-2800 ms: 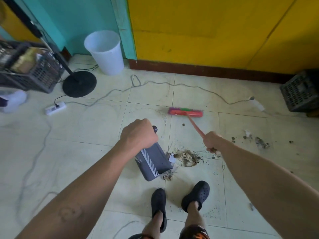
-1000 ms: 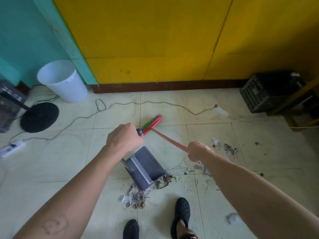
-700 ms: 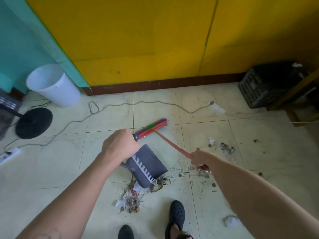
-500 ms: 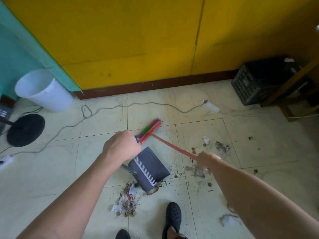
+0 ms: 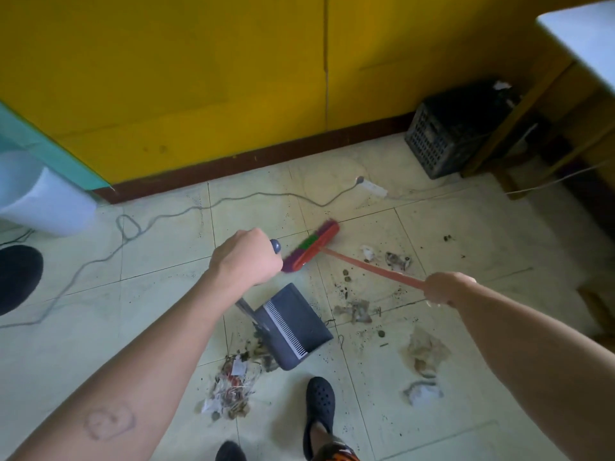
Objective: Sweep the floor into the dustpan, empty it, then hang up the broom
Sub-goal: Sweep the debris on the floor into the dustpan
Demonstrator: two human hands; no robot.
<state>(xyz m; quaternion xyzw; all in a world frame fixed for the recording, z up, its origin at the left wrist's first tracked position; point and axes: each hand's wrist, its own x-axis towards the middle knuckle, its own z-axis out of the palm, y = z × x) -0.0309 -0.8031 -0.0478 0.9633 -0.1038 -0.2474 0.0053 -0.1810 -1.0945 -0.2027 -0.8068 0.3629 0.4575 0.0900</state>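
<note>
Left hand (image 5: 244,257) clenched round dustpan (image 5: 293,324) handle; right hand (image 5: 442,289) grips broom (image 5: 312,249), head shifted right, pan's 12 o'clock. Litter (image 5: 233,387) at 7 o'clock uncollected.

One wide-angle camera, worn on the head, looks forward and steeply down at the tiled floor (image 5: 159,261); the yellow wall (image 5: 199,78) fills twelve o'clock, a shoe (image 5: 319,399) sits near six o'clock.

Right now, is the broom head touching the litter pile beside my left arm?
Apart. The head view shows the dustpan lying between the broom head and the litter pile, which are well separated.
</note>
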